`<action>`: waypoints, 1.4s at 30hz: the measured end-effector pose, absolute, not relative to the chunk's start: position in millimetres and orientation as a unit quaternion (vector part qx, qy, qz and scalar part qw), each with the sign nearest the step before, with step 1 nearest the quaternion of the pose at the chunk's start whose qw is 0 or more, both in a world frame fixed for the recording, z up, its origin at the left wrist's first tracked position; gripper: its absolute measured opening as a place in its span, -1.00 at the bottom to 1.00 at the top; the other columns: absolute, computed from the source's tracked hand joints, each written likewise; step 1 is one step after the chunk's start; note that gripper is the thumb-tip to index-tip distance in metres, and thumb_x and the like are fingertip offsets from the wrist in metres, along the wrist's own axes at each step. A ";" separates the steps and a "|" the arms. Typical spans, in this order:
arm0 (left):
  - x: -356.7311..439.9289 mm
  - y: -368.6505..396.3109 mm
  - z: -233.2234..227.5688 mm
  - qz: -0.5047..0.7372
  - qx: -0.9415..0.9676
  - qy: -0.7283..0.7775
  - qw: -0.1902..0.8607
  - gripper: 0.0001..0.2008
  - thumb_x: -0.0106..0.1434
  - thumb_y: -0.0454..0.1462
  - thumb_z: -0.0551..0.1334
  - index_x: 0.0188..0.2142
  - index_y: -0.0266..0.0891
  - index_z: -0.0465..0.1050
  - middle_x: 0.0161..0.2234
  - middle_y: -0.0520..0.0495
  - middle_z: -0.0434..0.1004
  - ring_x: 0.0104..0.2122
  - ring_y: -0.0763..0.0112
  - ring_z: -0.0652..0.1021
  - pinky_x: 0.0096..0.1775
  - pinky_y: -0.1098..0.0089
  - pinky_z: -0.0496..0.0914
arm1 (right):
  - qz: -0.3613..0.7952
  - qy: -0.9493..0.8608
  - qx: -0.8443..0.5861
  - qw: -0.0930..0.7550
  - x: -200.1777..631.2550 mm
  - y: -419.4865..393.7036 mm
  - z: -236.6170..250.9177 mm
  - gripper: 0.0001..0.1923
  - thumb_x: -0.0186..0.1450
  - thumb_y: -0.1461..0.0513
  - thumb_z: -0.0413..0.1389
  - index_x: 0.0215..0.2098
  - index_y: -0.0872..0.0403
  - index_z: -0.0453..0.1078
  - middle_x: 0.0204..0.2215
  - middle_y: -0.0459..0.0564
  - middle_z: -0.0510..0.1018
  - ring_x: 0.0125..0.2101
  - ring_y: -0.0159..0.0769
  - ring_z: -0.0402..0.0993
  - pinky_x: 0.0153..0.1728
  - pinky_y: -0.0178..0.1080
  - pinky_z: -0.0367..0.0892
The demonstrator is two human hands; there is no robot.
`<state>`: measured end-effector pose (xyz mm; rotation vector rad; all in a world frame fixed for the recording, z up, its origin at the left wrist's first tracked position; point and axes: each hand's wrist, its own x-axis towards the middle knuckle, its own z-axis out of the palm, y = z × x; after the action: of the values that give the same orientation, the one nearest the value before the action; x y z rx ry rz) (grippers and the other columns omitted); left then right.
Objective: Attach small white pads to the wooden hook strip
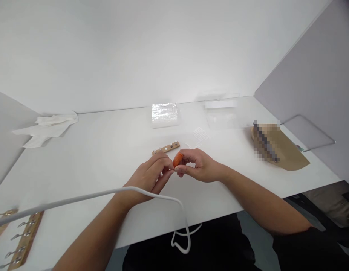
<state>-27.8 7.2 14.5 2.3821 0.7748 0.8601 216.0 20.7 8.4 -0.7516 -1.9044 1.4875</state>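
On the white table (106,150) you see a crumpled white cloth (47,128) at the far left corner. A clear plastic packet (164,114) lies at the far middle, and a flat transparent bag (222,113) lies to its right. At your right you find a brown paper envelope (279,148), partly blurred. A wooden strip with metal hooks (23,241) lies at the near left edge. A white cable (86,197) crosses the front.
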 end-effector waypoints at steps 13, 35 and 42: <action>-24.2 -0.2 12.4 0.361 0.768 0.336 0.409 -0.96 0.48 -0.27 0.20 -0.16 -0.17 0.40 -0.19 -0.09 0.34 -0.33 0.41 0.43 -0.56 0.54 0.53 | 0.297 -0.846 -0.283 0.341 206.1 13.0 -6.1 -0.79 0.52 0.14 -0.01 -0.28 0.02 0.27 -0.50 -0.16 0.40 -0.50 -0.37 0.24 -0.42 -0.28 0.18; -12.6 -3.5 11.2 0.470 0.750 0.338 0.320 -0.81 0.40 -0.37 0.31 -0.06 -0.11 0.64 -0.31 -0.02 0.49 -0.46 0.55 0.53 -0.57 0.59 0.54 | 0.601 -0.613 -0.325 0.396 195.3 -3.4 -3.3 -0.59 0.53 0.05 -0.01 -0.44 0.05 0.27 -0.57 -0.21 0.17 -0.56 -0.43 0.05 -0.51 -0.31 0.08; -12.2 -4.0 10.2 0.462 0.744 0.363 0.319 -0.88 0.40 -0.32 0.33 -0.10 -0.14 0.64 -0.33 -0.03 0.50 -0.45 0.53 0.53 -0.60 0.61 0.50 | 0.597 -0.614 -0.344 0.386 193.9 -3.2 -0.2 -0.60 0.53 0.07 0.00 -0.45 0.04 0.24 -0.57 -0.21 0.17 -0.56 -0.43 0.03 -0.53 -0.32 0.06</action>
<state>-12.2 -4.0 10.2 1.9555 0.9544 1.2139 193.9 -3.2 -0.2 -0.8762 -1.5627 1.5199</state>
